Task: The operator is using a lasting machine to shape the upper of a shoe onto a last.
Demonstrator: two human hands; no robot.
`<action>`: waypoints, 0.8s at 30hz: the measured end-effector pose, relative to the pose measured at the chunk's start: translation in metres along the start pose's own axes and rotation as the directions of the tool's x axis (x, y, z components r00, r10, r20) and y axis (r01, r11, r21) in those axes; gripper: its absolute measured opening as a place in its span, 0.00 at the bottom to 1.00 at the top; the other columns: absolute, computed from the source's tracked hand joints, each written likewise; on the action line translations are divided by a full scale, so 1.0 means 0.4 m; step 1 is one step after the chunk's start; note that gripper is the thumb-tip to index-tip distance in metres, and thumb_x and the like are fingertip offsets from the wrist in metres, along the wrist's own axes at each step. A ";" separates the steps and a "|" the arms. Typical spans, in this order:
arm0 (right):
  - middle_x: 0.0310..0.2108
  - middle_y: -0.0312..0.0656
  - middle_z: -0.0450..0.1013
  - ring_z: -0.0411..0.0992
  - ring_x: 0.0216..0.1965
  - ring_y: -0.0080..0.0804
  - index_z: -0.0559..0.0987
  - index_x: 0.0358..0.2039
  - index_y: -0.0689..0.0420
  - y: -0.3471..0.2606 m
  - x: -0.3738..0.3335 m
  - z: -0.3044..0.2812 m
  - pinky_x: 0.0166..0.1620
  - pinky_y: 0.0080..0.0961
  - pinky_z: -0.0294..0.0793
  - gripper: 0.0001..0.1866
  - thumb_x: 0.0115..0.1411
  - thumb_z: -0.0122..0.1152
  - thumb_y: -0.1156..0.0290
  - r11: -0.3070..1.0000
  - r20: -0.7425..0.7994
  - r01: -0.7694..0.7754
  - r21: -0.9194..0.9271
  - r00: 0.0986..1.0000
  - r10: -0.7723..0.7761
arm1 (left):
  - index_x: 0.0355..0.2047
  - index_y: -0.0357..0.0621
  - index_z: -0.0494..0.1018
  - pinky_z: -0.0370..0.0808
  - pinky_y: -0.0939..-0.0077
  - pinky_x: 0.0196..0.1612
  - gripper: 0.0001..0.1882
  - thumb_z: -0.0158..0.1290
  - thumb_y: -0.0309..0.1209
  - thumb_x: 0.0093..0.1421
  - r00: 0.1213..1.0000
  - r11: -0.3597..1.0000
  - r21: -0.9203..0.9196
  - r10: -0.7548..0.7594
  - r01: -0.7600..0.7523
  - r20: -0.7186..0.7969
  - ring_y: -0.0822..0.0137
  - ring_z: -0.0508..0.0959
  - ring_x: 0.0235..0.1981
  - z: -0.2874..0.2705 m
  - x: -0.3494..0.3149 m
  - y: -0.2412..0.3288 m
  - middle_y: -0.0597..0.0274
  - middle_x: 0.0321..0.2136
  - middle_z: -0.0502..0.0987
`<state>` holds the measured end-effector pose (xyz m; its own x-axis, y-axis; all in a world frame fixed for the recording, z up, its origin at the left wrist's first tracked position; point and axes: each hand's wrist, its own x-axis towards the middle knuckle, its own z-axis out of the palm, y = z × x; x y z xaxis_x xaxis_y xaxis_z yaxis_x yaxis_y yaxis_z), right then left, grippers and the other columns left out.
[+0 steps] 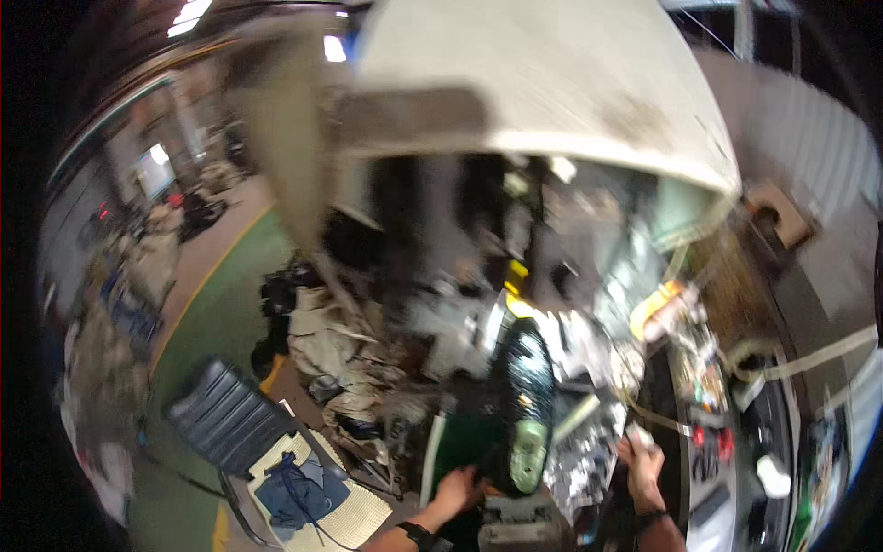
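Observation:
A dark, shiny, shoe-shaped piece (528,386) with a pale green heel end stands lengthwise in front of me, its sole side seemingly up. My left hand (457,492) is close beside its heel end, on the left. Blur hides those fingertips, so I cannot tell whether they touch it. Off to the right, apart from the piece, my right hand (646,469) has its fingers curled together. Something small and whitish shows at its fingertips, too smeared to name. Beneath the heel end sits a grey metal block (520,526).
A large cream hood (552,101) hangs over the work spot. Crumpled shiny sheeting (584,465) lies right of the piece. At left are a black-backed chair (230,414) with dark blue cloth (303,492) and a pile of beige cloth (326,340). Cluttered shelving (713,515) stands right.

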<state>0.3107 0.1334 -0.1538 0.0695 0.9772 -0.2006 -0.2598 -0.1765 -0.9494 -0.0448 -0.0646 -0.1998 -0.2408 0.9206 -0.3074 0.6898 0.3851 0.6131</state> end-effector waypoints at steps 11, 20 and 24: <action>0.30 0.35 0.71 0.68 0.29 0.24 0.75 0.36 0.64 -0.265 -0.245 0.093 0.33 0.22 0.68 0.19 0.72 0.51 0.59 0.993 0.373 0.081 -0.083 0.927 -0.044 | 0.49 0.33 0.77 0.76 0.64 0.51 0.16 0.55 0.32 0.67 0.950 0.071 -0.954 -0.133 0.292 0.281 0.52 0.79 0.48 -0.073 -0.190 0.071 0.51 0.46 0.80; 0.38 0.48 0.79 0.76 0.39 0.36 0.77 0.46 0.63 -0.288 -0.391 0.156 0.44 0.32 0.76 0.22 0.69 0.53 0.55 0.954 0.317 0.224 -0.197 0.936 -0.154 | 0.41 0.37 0.79 0.79 0.70 0.43 0.22 0.71 0.30 0.45 0.808 -0.013 -0.920 -0.483 -0.392 -0.337 0.60 0.82 0.36 -0.396 -0.371 -0.063 0.56 0.37 0.82; 0.45 0.40 0.81 0.77 0.50 0.27 0.76 0.58 0.58 -0.314 -0.495 0.272 0.58 0.28 0.71 0.30 0.53 0.71 0.72 0.775 0.736 0.517 -0.365 0.670 -0.100 | 0.43 0.37 0.76 0.80 0.66 0.43 0.16 0.56 0.35 0.60 0.780 -0.004 -0.819 -0.308 -0.574 -0.545 0.61 0.82 0.38 -0.577 -0.396 0.019 0.55 0.37 0.81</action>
<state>0.2248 -0.0253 0.0313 -0.6358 0.7593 0.1385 0.1862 0.3250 -0.9272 -0.1591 -0.1927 0.0215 -0.7723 0.6345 -0.0319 -0.4237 -0.4769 0.7701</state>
